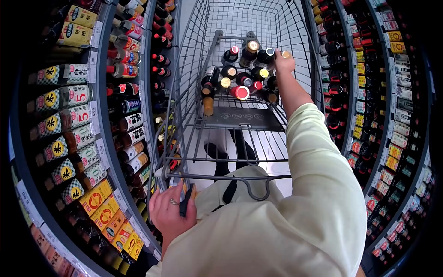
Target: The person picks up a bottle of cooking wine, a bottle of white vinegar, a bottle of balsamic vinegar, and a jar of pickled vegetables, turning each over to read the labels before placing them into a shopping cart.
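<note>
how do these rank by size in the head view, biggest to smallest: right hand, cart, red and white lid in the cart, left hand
1. cart
2. left hand
3. right hand
4. red and white lid

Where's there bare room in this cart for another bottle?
The cart basket's far end, beyond the bottles and between its mesh sides, looks bare. It's crowded nearer you: bottles cluster just beyond the dark panel, your right hand at their far right.

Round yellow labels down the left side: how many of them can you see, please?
6, one below another at the left: top label, second, third, fourth, fifth and lowest label. Others may be hidden.
</note>
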{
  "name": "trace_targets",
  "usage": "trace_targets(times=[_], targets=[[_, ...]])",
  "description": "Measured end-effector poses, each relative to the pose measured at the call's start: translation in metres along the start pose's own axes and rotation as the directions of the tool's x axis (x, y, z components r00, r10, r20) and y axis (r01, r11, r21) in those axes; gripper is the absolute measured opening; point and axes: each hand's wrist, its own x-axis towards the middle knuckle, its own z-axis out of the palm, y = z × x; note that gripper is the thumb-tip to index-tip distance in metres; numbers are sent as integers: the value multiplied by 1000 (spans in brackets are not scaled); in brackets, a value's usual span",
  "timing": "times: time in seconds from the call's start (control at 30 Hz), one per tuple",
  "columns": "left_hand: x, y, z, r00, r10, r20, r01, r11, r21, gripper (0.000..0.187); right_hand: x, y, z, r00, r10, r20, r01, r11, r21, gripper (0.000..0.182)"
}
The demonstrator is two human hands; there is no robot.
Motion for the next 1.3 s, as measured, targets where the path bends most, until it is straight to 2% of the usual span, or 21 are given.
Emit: trace_targets(times=[0.13, 0.23, 0.3, 0.4, 0.43, 0.5, 0.53, 0.63, 0.7, 0.77, 0.8, 0.87, 0.9, 0.97, 1.03, 1.1, 1.17, 1.23, 1.3], targets=[[0, -1, 0, 1000, 20, -7, -20, 1000, -8, 41, -8, -5, -9, 999, 4, 37, -3, 999, -44, 56], [0, -1, 2, 999, 31, -42, -32, 999, -22, 41, 0, 9, 3, 999, -12, 35, 12, 1000, -4, 55], [-1, 0, 1, 998, 24, -61, -27, 999, -40, 39, -1, 8, 1, 998, -4, 62, 3, 1000, 28, 58], [0, -2, 2, 994, 41, -97, -46, 998, -52, 39, -2, -1, -10, 986, 9, 166, 0, 999, -53, 74], [-1, -3, 3, 993, 61, -101, -65, 997, -38, 40, -4, -4, -16, 986, 2, 164, 6, 999, -48, 74], [-2, -4, 2, 990, 85, -111, -88, 996, -23, 41, -7, -9, -29, 966, 49, 255, -68, 995, 68, 76], [-2, -4, 2, 990, 84, -109, -88, 996, -32, 41, -5, -7, -34, 972, 0, 237, -9, 999, 33, 76], [-1, -3, 1, 986, 95, -137, -103, 993, -53, 40, -1, -7, -61, 962, -12, 273, 12, 1000, 4, 76], [-3, -3, 2, 982, 114, -153, -124, 990, -59, 39, 6, 0, -77, 970, -67, 236, 80, 996, -47, 74], [-5, -1, -1, 987, 95, -128, -104, 992, -69, 38, 13, 6, -88, 963, -194, 189, 221, 966, -134, 70], [-6, -1, -1, 989, 94, -118, -102, 993, -61, 38, 11, -1, -92, 962, -199, 186, 225, 966, -125, 70], [-6, 0, 0, 990, 93, -111, -99, 994, -52, 38, 11, -19, -97, 886, -391, 249, 443, 873, -204, 65], [-8, -1, 1, 990, 107, -90, -109, 994, -13, 39, 6, -32, -93, 884, -397, 247, 447, 872, -199, 65], [-6, -1, 5, 991, 110, -77, -108, 994, 30, 39, -7, -62, -67, 691, -640, 337, 717, 666, -205, 63], [-10, 1, 5, 997, 81, -8, -81, 997, -16, 39, -4, -85, -24, 586, -722, 368, 805, 571, -163, 62], [-10, 1, 7, 998, 68, -9, -68, 998, -14, 40, -29, -114, -24, 615, -662, 428, 785, 565, -255, 60], [-8, 4, 5, 999, 19, 42, -19, 1000, -7, 41, -20, -108, -10, 632, -654, 416, 772, 582, -256, 59], [-8, 3, 4, 999, 13, 49, -12, 1000, -18, 42, -3, -91, -20, 585, -736, 340, 792, 609, -46, 59], [-6, 3, 5, 1000, 23, 1, -23, 1000, -14, 43, -2, -76, -50, 557, -788, 262, 817, 576, -5, 55]])
